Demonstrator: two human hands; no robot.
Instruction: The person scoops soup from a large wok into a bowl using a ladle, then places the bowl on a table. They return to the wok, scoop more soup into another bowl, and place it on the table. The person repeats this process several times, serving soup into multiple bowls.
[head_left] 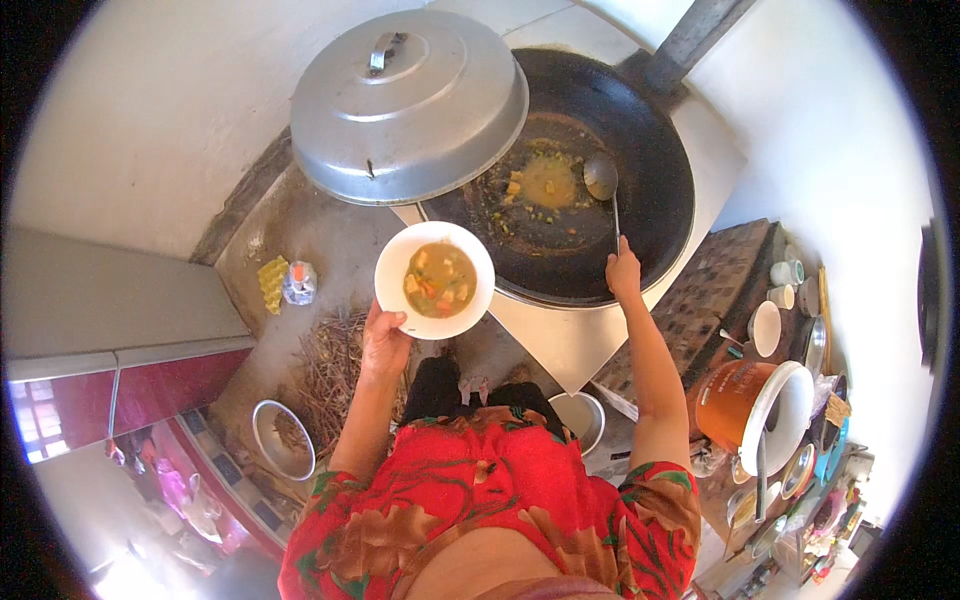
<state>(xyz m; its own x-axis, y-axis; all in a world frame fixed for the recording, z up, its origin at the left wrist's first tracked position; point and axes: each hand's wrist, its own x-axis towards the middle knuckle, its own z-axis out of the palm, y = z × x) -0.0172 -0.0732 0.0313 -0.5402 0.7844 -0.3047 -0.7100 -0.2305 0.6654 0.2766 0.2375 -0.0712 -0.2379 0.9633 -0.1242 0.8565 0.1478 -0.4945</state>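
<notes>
My left hand (385, 338) grips the lower left rim of a white bowl (393, 250). Brownish stew (440, 280) with pale and orange chunks lies in the bowl. My right hand (623, 270) is closed round the handle of a metal ladle (600, 177), whose round head is over the large black wok (650, 205). A shallow pool of broth (550, 182) with yellow and green bits covers part of the wok's bottom. A big domed metal lid (410, 110) overlaps the wok's left side. The bowl is in front of the wok, near its left edge.
To the right, a tiled counter (715, 285) bears an orange bucket (735, 405), bowls and dishes. Dry sticks (335, 370) and a metal basin (284, 440) lie on the floor at left. A red-fronted cabinet (170, 390) stands farther left.
</notes>
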